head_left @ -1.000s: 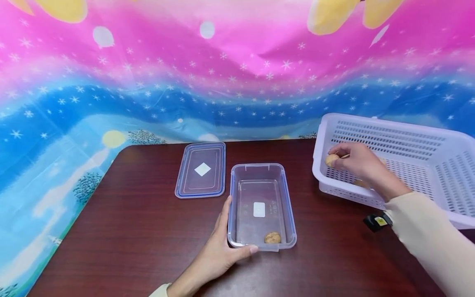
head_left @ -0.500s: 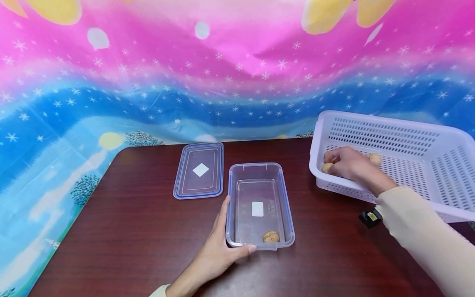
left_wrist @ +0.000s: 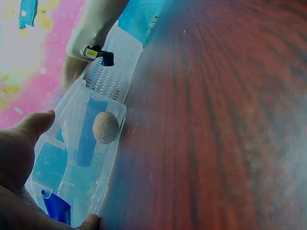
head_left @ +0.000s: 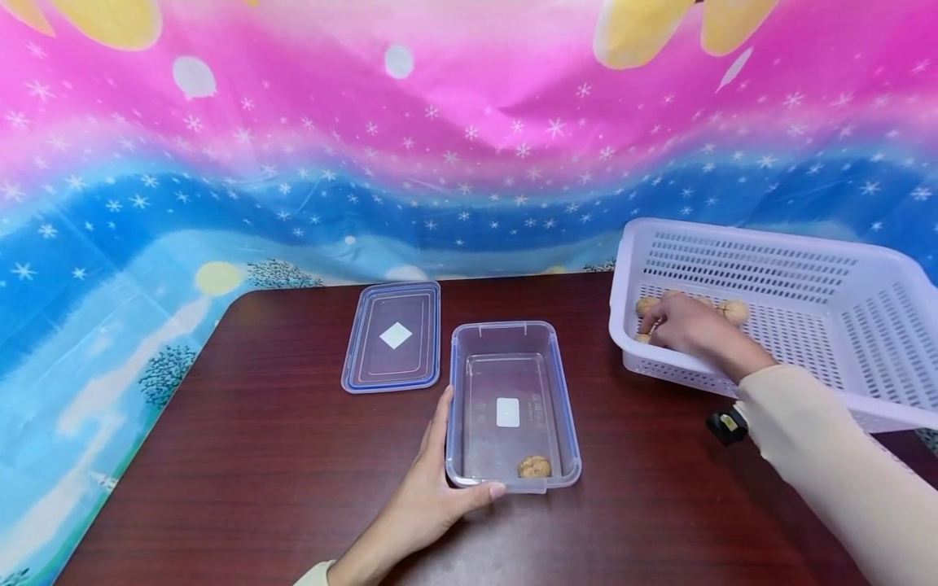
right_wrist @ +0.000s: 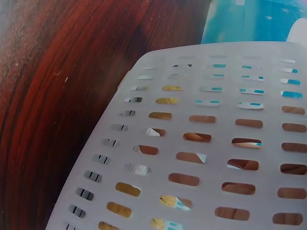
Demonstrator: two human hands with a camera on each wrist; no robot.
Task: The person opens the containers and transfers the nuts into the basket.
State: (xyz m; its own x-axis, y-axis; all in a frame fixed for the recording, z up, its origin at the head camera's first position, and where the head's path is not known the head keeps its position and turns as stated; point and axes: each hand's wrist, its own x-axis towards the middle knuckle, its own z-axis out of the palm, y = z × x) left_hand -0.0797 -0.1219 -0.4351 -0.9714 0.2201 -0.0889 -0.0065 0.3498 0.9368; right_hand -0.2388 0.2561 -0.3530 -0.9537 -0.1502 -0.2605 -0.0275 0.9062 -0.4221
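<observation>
In the head view a clear lidless plastic food container (head_left: 506, 366) stands on the table, with one walnut (head_left: 534, 466) in its near right corner. My left hand (head_left: 432, 496) holds the container by its near left corner, thumb along the front rim and fingers along the side. My right hand (head_left: 681, 325) reaches into the white plastic basket (head_left: 747, 252), its curled fingers on a walnut (head_left: 642, 338) by the near left wall. Several more walnuts (head_left: 734, 312) lie around that hand. In the right wrist view, the slotted basket wall (right_wrist: 211, 158) largely hides the hand.
The container's blue-edged lid (head_left: 396, 336) with a white label lies flat, left of the container. Brown table (head_left: 256, 472) surface spreads in front and to the left. A printed pink and blue cloth (head_left: 440, 146) hangs behind the table's far edge.
My right hand has moved down deeper into the basket, from holding a walnut near the left wall to fingering among the walnuts. My left hand stays on the container.
</observation>
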